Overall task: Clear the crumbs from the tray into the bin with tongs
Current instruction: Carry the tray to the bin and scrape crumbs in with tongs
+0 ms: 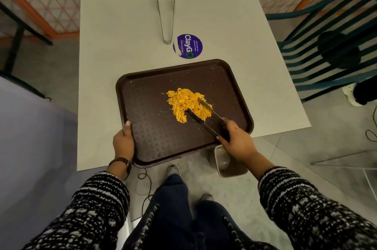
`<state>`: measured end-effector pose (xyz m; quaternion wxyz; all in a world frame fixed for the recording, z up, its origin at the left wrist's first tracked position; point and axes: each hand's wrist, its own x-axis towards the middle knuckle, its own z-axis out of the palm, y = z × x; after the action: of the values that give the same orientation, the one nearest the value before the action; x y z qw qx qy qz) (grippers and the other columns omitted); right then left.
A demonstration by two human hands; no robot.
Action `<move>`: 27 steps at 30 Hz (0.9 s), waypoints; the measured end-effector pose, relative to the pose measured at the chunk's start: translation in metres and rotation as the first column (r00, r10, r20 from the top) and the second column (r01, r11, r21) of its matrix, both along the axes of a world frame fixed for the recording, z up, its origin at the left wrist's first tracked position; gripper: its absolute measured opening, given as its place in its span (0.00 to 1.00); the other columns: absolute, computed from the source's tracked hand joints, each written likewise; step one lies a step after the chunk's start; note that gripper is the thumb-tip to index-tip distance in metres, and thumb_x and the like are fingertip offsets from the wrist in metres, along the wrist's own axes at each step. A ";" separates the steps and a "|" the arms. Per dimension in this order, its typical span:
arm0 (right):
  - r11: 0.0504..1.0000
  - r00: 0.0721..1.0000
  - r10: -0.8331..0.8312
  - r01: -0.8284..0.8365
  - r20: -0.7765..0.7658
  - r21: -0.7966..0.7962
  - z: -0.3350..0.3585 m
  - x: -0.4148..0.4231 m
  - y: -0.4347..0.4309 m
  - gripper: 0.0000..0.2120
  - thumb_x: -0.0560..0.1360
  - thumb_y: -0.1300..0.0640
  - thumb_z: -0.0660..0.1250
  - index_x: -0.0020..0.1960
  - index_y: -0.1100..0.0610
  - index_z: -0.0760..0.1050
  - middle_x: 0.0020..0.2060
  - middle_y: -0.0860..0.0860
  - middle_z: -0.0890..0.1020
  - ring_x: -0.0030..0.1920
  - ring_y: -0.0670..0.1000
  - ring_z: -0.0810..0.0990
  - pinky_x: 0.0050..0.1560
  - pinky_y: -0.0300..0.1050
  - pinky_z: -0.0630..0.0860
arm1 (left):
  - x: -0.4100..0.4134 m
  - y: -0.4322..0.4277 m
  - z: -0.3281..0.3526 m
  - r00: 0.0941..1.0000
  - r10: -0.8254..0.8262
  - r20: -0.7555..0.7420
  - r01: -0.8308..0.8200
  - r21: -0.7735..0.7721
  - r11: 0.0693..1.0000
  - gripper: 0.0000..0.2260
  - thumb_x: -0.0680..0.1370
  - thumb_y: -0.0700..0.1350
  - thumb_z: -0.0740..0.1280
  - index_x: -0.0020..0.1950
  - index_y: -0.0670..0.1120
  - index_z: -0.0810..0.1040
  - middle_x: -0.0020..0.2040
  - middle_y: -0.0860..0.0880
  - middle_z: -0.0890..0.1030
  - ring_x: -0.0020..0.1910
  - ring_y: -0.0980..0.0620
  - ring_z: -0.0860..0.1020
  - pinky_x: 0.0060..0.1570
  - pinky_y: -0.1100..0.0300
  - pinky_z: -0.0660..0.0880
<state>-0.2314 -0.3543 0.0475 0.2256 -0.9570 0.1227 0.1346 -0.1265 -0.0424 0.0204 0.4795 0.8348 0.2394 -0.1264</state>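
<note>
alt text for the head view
The right hand holds tongs open around orange crumbs on a brown tray; the left hand grips its left edge. A bin stands on the floor below; spare tongs lie on the table.

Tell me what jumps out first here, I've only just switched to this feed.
Bright orange crumbs sit heaped on the dark brown tray, and the right hand holds tongs in the pile. The left hand grips the tray's left edge; spare tongs lie beyond, beside a purple sticker.
</note>
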 end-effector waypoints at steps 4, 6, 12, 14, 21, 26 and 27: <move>0.998 0.999 0.053 -0.053 -0.008 -0.041 0.000 -0.032 -0.009 0.31 0.76 0.46 0.63 0.74 0.54 0.58 0.64 0.52 0.73 0.54 0.56 0.79 0.51 0.51 0.78 | -0.029 -0.005 0.004 1.000 0.019 -0.015 -0.020 -0.050 0.999 0.22 0.81 0.55 0.56 0.41 0.37 0.75 0.43 0.41 0.77 0.43 0.46 0.73 0.44 0.58 0.67; 0.996 0.997 0.069 -0.070 -0.023 -0.054 0.001 -0.055 -0.015 0.31 0.77 0.45 0.62 0.75 0.54 0.57 0.64 0.52 0.73 0.53 0.55 0.79 0.50 0.50 0.77 | -0.049 -0.008 0.005 1.000 0.022 -0.021 -0.023 -0.072 0.997 0.22 0.81 0.56 0.56 0.43 0.38 0.76 0.44 0.41 0.77 0.44 0.46 0.74 0.46 0.57 0.69; 0.986 0.990 0.118 -0.125 -0.072 -0.109 0.005 -0.146 -0.043 0.31 0.79 0.44 0.57 0.77 0.54 0.52 0.65 0.51 0.70 0.52 0.54 0.77 0.50 0.49 0.77 | -0.143 -0.032 0.005 0.997 0.035 -0.066 -0.041 -0.094 0.995 0.22 0.80 0.59 0.56 0.47 0.41 0.77 0.47 0.42 0.79 0.48 0.44 0.77 0.51 0.55 0.73; 0.985 0.989 0.123 -0.131 -0.079 -0.112 0.007 -0.182 -0.057 0.30 0.79 0.45 0.57 0.77 0.53 0.52 0.65 0.51 0.70 0.53 0.54 0.77 0.50 0.48 0.77 | -0.181 -0.045 0.005 0.996 0.038 -0.075 -0.046 -0.106 0.993 0.22 0.80 0.59 0.56 0.50 0.42 0.78 0.48 0.42 0.79 0.48 0.44 0.77 0.51 0.54 0.73; 0.981 0.987 0.132 -0.144 -0.095 -0.133 0.007 -0.304 -0.106 0.28 0.79 0.46 0.57 0.76 0.56 0.57 0.63 0.53 0.74 0.47 0.55 0.79 0.46 0.49 0.77 | -0.290 -0.084 -0.006 0.994 0.002 -0.106 -0.011 -0.084 0.996 0.23 0.78 0.62 0.57 0.46 0.43 0.78 0.48 0.42 0.80 0.49 0.43 0.78 0.55 0.49 0.75; 0.977 0.985 0.147 -0.159 -0.088 -0.145 0.001 -0.362 -0.120 0.35 0.76 0.36 0.45 0.73 0.57 0.63 0.58 0.53 0.77 0.44 0.55 0.81 0.40 0.48 0.78 | -0.340 -0.101 0.000 0.990 -0.002 -0.140 -0.012 -0.098 0.995 0.21 0.79 0.58 0.57 0.49 0.42 0.78 0.48 0.43 0.79 0.49 0.45 0.77 0.53 0.54 0.72; 0.977 0.985 0.143 -0.155 -0.094 -0.146 0.000 -0.369 -0.120 0.35 0.75 0.36 0.44 0.73 0.57 0.64 0.58 0.53 0.77 0.44 0.55 0.81 0.40 0.48 0.78 | -0.346 -0.103 -0.001 0.990 0.000 -0.143 -0.014 -0.099 0.995 0.20 0.80 0.57 0.57 0.51 0.41 0.78 0.48 0.44 0.79 0.48 0.46 0.76 0.52 0.55 0.71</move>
<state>-0.5999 -0.4746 0.0472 0.1354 -0.9716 0.0698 0.1810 -0.4729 -0.1450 0.0193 0.5028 0.7977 0.2693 -0.1959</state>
